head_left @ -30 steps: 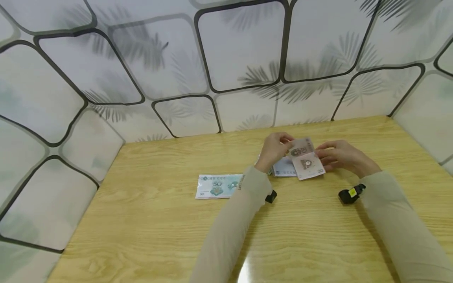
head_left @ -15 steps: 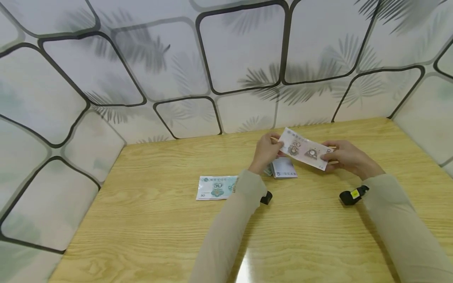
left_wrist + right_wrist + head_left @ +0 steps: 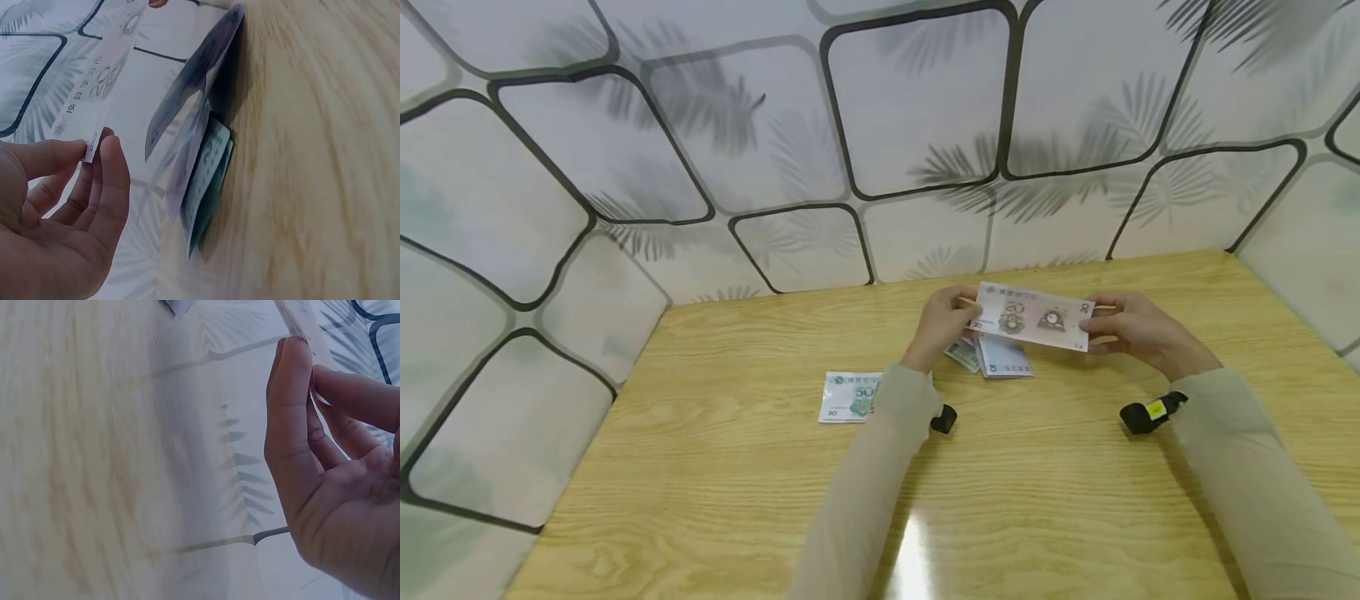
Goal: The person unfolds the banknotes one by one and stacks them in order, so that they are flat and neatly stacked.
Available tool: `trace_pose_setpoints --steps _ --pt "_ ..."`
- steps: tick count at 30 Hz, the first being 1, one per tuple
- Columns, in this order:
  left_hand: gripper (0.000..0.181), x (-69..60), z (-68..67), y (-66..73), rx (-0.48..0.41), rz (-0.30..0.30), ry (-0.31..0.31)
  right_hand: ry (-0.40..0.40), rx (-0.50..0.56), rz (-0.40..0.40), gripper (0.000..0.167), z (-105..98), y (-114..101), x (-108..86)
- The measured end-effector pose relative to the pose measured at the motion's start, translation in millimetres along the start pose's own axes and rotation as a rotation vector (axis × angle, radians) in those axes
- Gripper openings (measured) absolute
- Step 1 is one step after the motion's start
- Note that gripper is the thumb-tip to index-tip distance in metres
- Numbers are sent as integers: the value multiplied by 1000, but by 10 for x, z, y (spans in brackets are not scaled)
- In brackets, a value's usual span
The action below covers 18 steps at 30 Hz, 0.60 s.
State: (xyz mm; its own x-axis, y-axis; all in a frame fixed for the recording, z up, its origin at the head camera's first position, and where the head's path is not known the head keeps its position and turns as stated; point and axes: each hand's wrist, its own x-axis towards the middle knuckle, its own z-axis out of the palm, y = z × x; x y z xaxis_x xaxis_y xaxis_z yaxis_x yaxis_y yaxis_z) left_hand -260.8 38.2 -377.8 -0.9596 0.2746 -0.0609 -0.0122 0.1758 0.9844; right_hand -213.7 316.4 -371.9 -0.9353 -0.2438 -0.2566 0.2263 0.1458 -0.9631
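Note:
A pinkish banknote (image 3: 1033, 316) is stretched nearly flat between both hands above the table. The left hand (image 3: 938, 323) pinches its left end; in the left wrist view the thumb and fingertips of that hand (image 3: 69, 206) hold the note (image 3: 103, 81) by its edge. The right hand (image 3: 1142, 332) pinches the right end, and in the right wrist view that hand (image 3: 344, 456) has the note's edge between thumb and fingers. Just below the held note lie a folded pale purple note (image 3: 1004, 358) and a green note (image 3: 962, 354), which the left wrist view shows folded (image 3: 209, 169).
A teal note marked 50 (image 3: 847, 397) lies flat on the wooden table (image 3: 715, 467), partly covered by the left sleeve. Patterned walls (image 3: 925, 108) stand behind and beside the table. A black wrist device (image 3: 1150, 413) sits under the right wrist.
The pinkish note, earlier creased and tilted with the right hand at its side, is now opened out and more level, held at both ends. The left hand has moved left.

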Motion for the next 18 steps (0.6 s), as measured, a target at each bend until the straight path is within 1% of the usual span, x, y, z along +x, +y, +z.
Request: trace_pose_setpoints --steps 5,9,13,18 --pt "25 -32 -87 -19 -56 -10 -18 12 36 -1 20 16 -23 9" --pt "25 -59 -157 -5 -59 3 -22 41 84 0 12 43 -52 20" --pt "24 -79 -224 -8 -45 22 -22 53 159 -14 20 71 -66 34" --pt "24 -120 -295 -30 -57 17 -27 37 240 -37 25 107 -54 42"
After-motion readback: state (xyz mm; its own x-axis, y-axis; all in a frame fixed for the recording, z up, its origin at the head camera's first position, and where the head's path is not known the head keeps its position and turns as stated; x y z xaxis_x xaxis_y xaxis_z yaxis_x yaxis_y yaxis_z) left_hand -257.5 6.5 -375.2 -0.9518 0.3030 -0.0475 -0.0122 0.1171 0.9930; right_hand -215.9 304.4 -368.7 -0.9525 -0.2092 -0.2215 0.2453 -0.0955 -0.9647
